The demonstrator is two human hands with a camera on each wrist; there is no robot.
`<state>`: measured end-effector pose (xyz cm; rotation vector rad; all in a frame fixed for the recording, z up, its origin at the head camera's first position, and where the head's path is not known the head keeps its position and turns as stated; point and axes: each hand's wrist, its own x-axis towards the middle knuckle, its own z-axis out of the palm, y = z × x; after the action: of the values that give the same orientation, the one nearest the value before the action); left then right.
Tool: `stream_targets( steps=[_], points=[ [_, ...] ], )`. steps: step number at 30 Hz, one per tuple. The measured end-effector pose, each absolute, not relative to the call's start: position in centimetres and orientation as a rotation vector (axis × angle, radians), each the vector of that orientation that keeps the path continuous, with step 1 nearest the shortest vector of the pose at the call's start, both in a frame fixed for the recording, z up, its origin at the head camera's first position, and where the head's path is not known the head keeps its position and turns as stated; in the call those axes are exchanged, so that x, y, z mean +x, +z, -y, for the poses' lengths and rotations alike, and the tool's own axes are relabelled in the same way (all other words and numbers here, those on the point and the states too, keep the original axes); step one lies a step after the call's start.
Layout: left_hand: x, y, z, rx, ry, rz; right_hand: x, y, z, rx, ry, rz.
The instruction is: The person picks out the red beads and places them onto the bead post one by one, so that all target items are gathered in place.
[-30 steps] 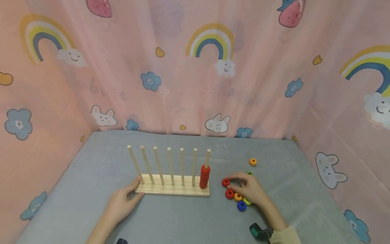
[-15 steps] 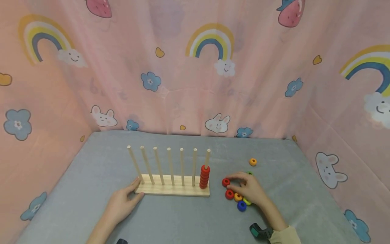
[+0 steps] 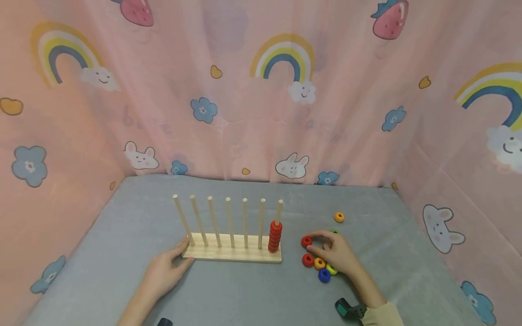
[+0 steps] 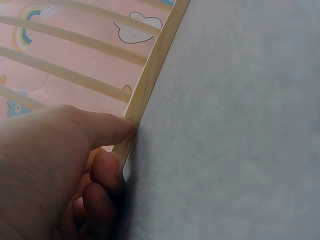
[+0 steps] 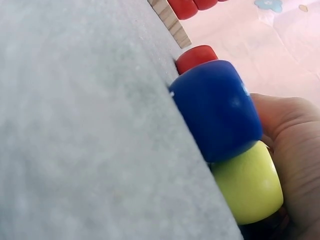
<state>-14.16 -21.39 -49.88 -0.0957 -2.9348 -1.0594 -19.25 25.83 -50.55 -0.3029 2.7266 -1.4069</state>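
A wooden peg rack (image 3: 232, 254) with a row of upright pegs stands on the grey cloth. My left hand (image 3: 165, 271) grips the left end of its base between thumb and fingers; the left wrist view shows the thumb (image 4: 112, 131) on the base's edge. Several red beads (image 3: 275, 237) are stacked on the rightmost peg. My right hand (image 3: 336, 253) pinches a red bead (image 3: 306, 242) between thumb and forefinger, low over the cloth. Close to that hand lie another red bead (image 3: 307, 260), an orange bead (image 3: 320, 264), a blue bead (image 3: 324, 275) and a yellow-green bead (image 5: 249, 185).
Farther back lies a lone orange bead (image 3: 339, 217). A green bead (image 3: 335, 231) is mostly hidden behind my right hand. Pink printed curtains (image 3: 244, 136) border the back and sides of the cloth-covered table (image 3: 244, 296).
The red bead at my right fingertips has shifted slightly right and back, away from the other red bead. My left hand keeps its grip on the rack. The head view has shifted slightly.
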Motion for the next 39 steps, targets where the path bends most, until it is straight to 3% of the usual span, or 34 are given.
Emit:
stream_targets(
  steps=[14,26,39],
  points=[
    [-14.1,-49.8,21.2,-0.090,-1.064,2.938,-19.1,-49.8,-26.0,-0.326,-1.428,-2.716],
    [-14.0,-49.7,21.1,-0.090,-1.076,2.928,-18.2,-45.6,-25.8,-0.235,-1.437,-2.780],
    [-14.1,-49.8,21.2,-0.087,-1.077,2.925,-16.1,-41.1,-24.8,-0.537,-1.507,-2.954]
  ],
)
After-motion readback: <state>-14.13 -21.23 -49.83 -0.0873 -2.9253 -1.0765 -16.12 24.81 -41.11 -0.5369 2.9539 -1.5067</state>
